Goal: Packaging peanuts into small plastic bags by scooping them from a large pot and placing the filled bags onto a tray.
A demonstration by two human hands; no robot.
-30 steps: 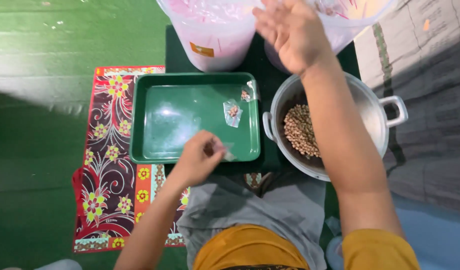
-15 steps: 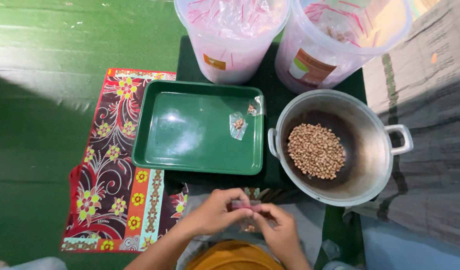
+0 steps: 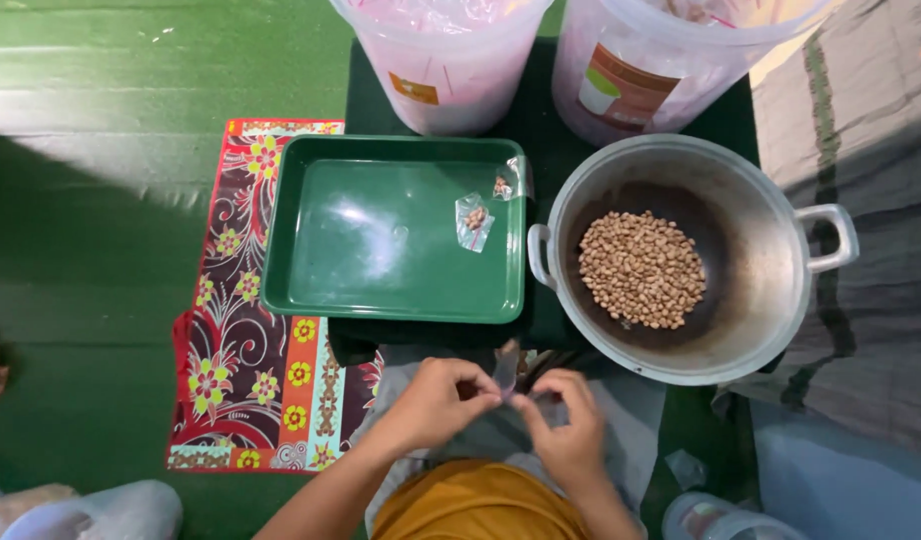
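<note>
I pinch 1 small clear bag (image 3: 507,375) between left hand (image 3: 436,402) and right hand (image 3: 571,432) fingers; light, limp, slippery; best gripped at its top edge.

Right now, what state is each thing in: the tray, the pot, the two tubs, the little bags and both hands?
Green tray: flat, holding two small bags.
Two small bags: lying near the tray's right edge, a few nuts in each.
Metal pot: uncovered, peanuts heaped at the bottom.
Two plastic tubs: upright, lids off.
Left hand: pinching a small clear bag.
Right hand: pinching the same bag.
</note>
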